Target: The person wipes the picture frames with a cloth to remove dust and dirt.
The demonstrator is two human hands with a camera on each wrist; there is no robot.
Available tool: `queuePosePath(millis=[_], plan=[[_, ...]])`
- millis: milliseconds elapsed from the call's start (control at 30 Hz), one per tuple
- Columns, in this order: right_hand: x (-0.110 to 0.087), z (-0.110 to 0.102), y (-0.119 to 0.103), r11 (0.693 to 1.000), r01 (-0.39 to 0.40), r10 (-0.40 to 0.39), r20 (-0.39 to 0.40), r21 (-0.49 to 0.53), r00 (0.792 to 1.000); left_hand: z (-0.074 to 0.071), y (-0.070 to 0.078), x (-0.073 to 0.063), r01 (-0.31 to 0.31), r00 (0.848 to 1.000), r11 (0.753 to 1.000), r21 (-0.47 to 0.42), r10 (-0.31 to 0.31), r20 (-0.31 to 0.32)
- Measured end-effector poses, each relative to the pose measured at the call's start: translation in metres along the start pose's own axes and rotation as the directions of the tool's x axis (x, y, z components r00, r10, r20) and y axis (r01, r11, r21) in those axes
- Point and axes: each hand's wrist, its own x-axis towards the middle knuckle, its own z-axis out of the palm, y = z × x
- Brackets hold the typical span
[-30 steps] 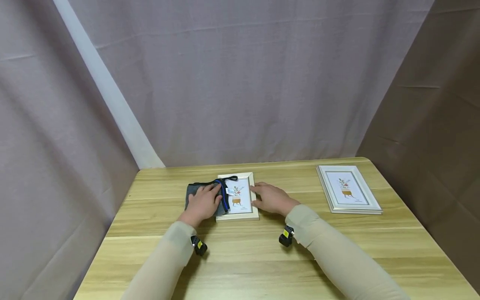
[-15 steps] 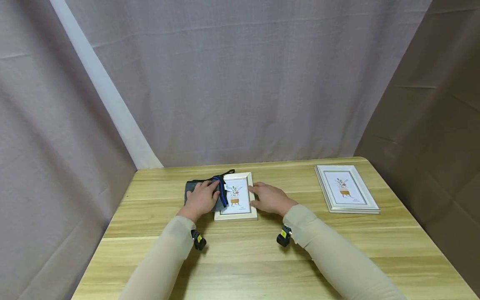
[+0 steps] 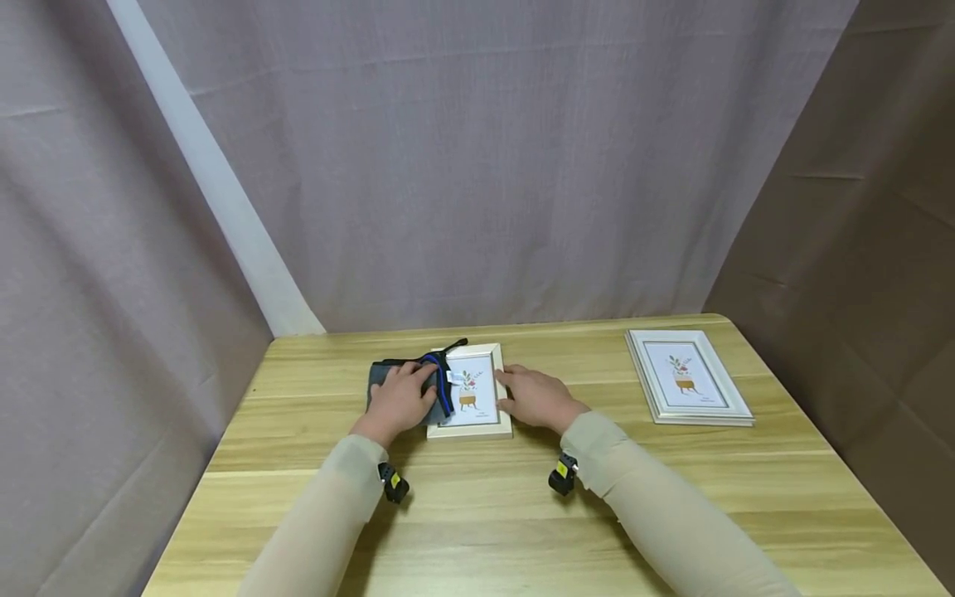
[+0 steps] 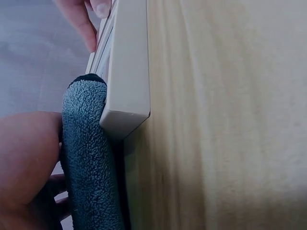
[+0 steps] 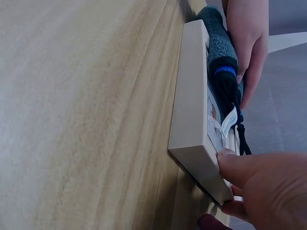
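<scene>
A cream picture frame [image 3: 470, 431] with a potted-plant print lies flat on the wooden table. Over its left part is a folded grey-blue plush cloth [image 4: 88, 153] with blue-and-black edging, a black loop and a white tag [image 5: 229, 120]. My left hand [image 3: 401, 400] rests on top of this cloth, fingers stretched forward over it. At the frame's right side, my right hand [image 3: 540, 396] holds the border. In the right wrist view its thumb [image 5: 232, 165] presses the face while other fingers are at the outer side. The cloth hides the frame's left part.
At the right of the wooden table [image 3: 477, 514], white frames [image 3: 690, 377] with a similar print lie stacked. Grey curtain [image 3: 485, 166] hangs behind the table's back edge, and brown cloth [image 3: 858, 249] hangs along the right. Small black cameras sit on both wrists.
The cloth's black loop has swung toward the table's back edge, and the cloth has shifted slightly under my left hand. My right hand keeps its hold on the picture frame.
</scene>
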Motion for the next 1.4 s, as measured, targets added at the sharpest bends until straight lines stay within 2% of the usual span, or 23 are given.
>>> queuePosePath(millis=[300,700,1067,1400], plan=[[0.002,0.004,-0.001,1.0,0.008,-0.008,-0.007,-0.01,1.0,0.006,0.0,-0.017,-0.016,1.0,1.0,0.017,0.017,-0.022],[-0.001,-0.001,-0.001,1.0,0.007,-0.007,0.001,0.002,1.0,0.007,0.009,-0.055,-0.053,0.998,0.999,0.014,0.053,-0.037],[0.002,0.001,0.001,1.0,0.005,-0.005,-0.001,-0.015,1.0,0.005,0.015,-0.076,-0.068,0.998,0.997,0.031,0.068,-0.015],[0.001,0.0,0.002,1.0,0.004,-0.004,-0.001,0.006,1.0,0.002,0.013,-0.096,-0.146,0.989,0.988,0.044,0.147,-0.025]])
